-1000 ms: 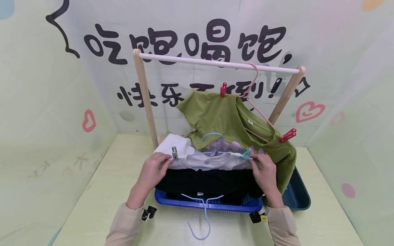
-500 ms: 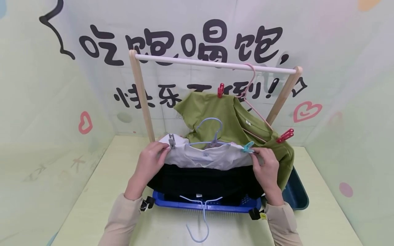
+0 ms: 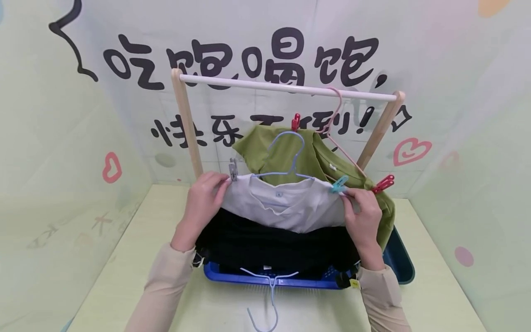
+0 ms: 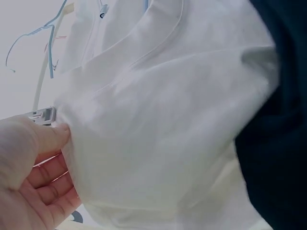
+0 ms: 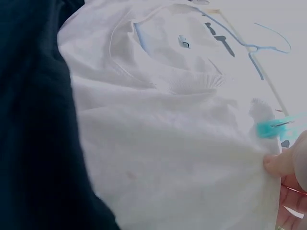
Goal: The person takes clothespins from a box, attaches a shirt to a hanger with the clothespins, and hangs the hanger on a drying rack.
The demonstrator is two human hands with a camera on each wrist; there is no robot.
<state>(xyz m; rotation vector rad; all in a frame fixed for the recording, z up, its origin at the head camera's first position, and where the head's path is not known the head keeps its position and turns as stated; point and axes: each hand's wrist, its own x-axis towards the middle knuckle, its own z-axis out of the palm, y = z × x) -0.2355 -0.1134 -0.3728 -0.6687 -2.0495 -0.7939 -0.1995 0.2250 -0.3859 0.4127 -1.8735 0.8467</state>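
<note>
A white shirt (image 3: 286,207) on a blue hanger (image 3: 295,157) is held up by both hands in front of the rack. My left hand (image 3: 205,198) pinches its left shoulder, just below a grey clothespin (image 3: 233,169). At the other shoulder my right hand (image 3: 362,210) pinches the cloth beside a teal clothespin (image 3: 339,184). In the left wrist view the thumb (image 4: 55,136) presses on the white fabric; the right wrist view shows the other thumb (image 5: 278,164) doing the same under the teal clip. The hanger's hook overlaps the green shirt behind, below the rail.
A wooden rack with a white rail (image 3: 286,87) carries a green shirt (image 3: 265,150) on a pink hanger (image 3: 340,150), with red clothespins (image 3: 383,183). Black clothing (image 3: 269,249) and a second blue hanger (image 3: 272,286) lie over a blue basket (image 3: 232,276). A dark green bin (image 3: 400,258) stands right.
Both hands have raised the white shirt and its blue hanger toward the rail. More of the shirt front shows, and the hook now stands higher against the green shirt.
</note>
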